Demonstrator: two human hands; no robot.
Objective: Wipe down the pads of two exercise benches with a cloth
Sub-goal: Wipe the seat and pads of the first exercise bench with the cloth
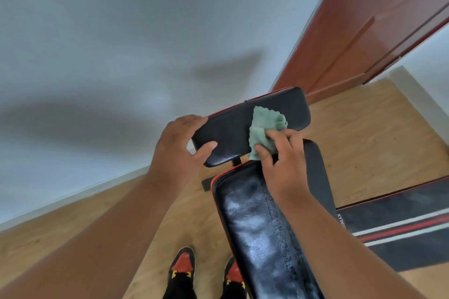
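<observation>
A black exercise bench with red trim runs from the bottom of the view up the middle. Its long pad [252, 230] is shiny and streaked. Beyond it sits a shorter black head pad [230, 133], set crosswise. My left hand [179, 148] grips the left end of this head pad, thumb on top and fingers round the far edge. My right hand [281, 160] pinches a crumpled green cloth [264, 128] and holds it against the head pad's top, right of centre. A second bench is not in view.
A white wall [121, 43] stands close behind the bench. A red-brown door [364, 31] is at the upper right. A black mat with red and white stripes [401, 223] lies on the wooden floor at right. My red and black shoes [182, 264] stand left of the bench.
</observation>
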